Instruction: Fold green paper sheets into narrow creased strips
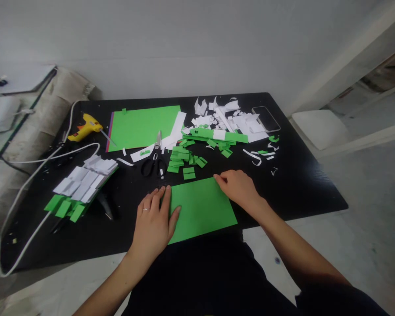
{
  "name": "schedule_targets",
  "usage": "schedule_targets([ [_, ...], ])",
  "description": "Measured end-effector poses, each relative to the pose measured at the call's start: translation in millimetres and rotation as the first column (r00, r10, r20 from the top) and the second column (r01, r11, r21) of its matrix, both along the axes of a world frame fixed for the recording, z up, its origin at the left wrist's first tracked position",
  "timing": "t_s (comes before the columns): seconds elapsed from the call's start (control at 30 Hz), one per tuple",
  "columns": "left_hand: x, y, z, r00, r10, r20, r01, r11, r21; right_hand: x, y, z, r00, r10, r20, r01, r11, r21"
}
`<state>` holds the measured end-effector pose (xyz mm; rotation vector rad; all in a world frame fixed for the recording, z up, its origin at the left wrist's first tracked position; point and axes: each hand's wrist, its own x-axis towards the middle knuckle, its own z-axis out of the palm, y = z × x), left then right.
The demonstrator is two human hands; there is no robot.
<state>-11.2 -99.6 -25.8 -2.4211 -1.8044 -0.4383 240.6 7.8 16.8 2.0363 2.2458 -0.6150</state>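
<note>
A sheet of green paper (202,210) lies at the front edge of the black table. Flat on its left side rests my left hand (154,217), fingers stretched out and a ring on one of them. At the sheet's far right corner, my right hand (238,186) pinches the paper between thumb and curled fingers. Just beyond the sheet are several small folded green paper pieces (179,158). Black-handled scissors (156,160) lie beyond my left hand, blades pointing away.
Left stands a piece covered in white and green paper tabs (85,177). Behind it are a yellow glue gun (87,127) and a white cable (16,197). A green paper stack (145,125), white scraps (230,116) and a phone (266,118) lie toward the wall.
</note>
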Motion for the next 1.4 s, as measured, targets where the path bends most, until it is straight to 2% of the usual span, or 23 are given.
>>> schedule_targets([
  [0.2,-1.4,-1.0,-1.9,1.0,0.003,0.002,-0.003,1.0,-0.002,19.0,4.5,2.5,0.999,-0.046,0.014,0.046,0.999,0.02],
  [0.33,-7.4,2.6,4.8,0.997,0.005,0.083,-0.001,0.999,-0.049,21.0,0.3,1.2,0.991,-0.079,-0.112,0.095,0.985,0.144],
  [0.4,-9.3,8.4,12.2,0.987,0.014,0.158,-0.003,0.998,-0.07,14.8,-6.1,-0.8,0.968,0.0,-0.25,0.056,0.975,0.217],
  [0.47,-7.6,16.7,20.8,0.976,0.025,0.217,-0.009,0.997,-0.075,4.4,-14.0,-4.1,0.916,0.136,-0.377,-0.053,0.974,0.222],
  [0.53,-0.9,26.1,28.8,0.962,0.007,0.271,0.03,0.991,-0.132,-7.4,-21.5,-7.7,0.89,0.224,-0.398,-0.155,0.968,0.198],
  [0.6,10.1,35.3,34.9,0.948,-0.012,0.317,0.107,0.953,-0.284,-17.5,-27.5,-10.7,0.902,0.242,-0.358,-0.19,0.966,0.176],
  [0.67,22.9,43.5,38.8,0.959,0.019,0.282,0.102,0.908,-0.407,-24.1,-32.0,-12.5,0.903,0.237,-0.358,-0.199,0.97,0.14],
  [0.73,35.0,50.3,40.8,0.98,0.039,0.194,0.059,0.878,-0.475,-27.3,-35.3,-13.5,0.898,0.23,-0.375,-0.2,0.973,0.117],
  [0.93,53.0,63.3,43.5,0.993,0.116,-0.012,-0.103,0.823,-0.559,-28.1,-37.1,-15.4,0.902,0.177,-0.393,-0.163,0.984,0.069],
  [1.1,47.1,66.1,46.5,0.987,0.145,-0.071,-0.158,0.79,-0.593,-28.0,-33.6,-15.7,0.887,0.136,-0.441,-0.14,0.99,0.025],
  [1.4,17.9,62.0,50.0,0.974,0.197,-0.111,-0.222,0.749,-0.625,-28.0,-31.8,-13.9,0.892,0.12,-0.436,-0.133,0.991,0.001],
])
